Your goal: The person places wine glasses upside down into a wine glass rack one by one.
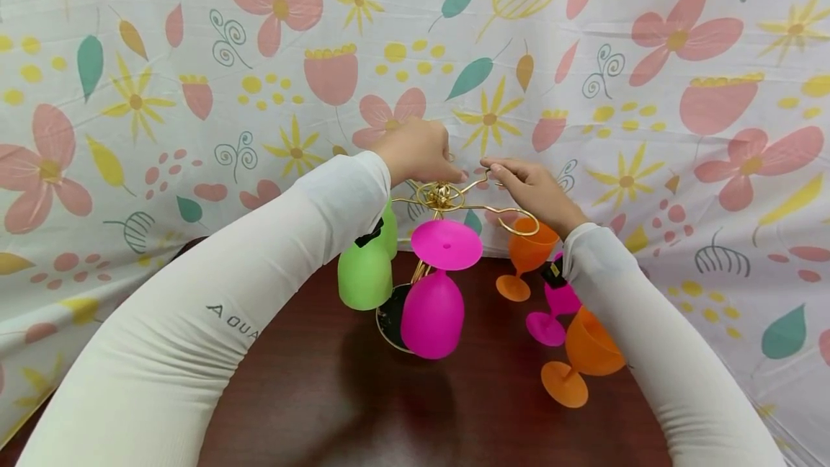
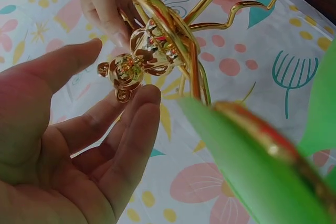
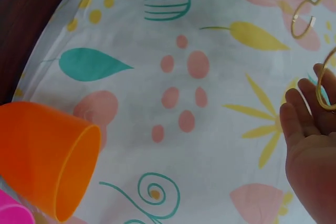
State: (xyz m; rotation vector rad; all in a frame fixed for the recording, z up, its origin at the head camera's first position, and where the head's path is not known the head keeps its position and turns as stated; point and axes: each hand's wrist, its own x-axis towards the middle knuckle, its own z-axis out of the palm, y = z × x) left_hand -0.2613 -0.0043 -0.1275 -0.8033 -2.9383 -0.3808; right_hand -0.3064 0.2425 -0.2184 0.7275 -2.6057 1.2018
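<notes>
A gold wire rack [image 1: 443, 197] stands on the dark table [image 1: 324, 395]. Upside down from its arms hang green goblets [image 1: 364, 272], a magenta goblet [image 1: 433, 312] and an orange goblet [image 1: 530, 247]. My left hand [image 1: 421, 153] is over the rack's top. In the left wrist view that hand [image 2: 79, 145] is spread, with a fingertip by the gold knob [image 2: 126, 72]. My right hand [image 1: 528, 189] pinches one wavy arm of the rack [image 2: 163, 40] from the right. Its fingers [image 3: 315, 103] lie against the wire [image 3: 304, 22].
An orange goblet [image 1: 586, 352] and a magenta goblet [image 1: 558, 308] lie on their sides on the table under my right forearm. A flowered cloth [image 1: 194, 56] hangs behind and around the table. The near side of the table is bare wood.
</notes>
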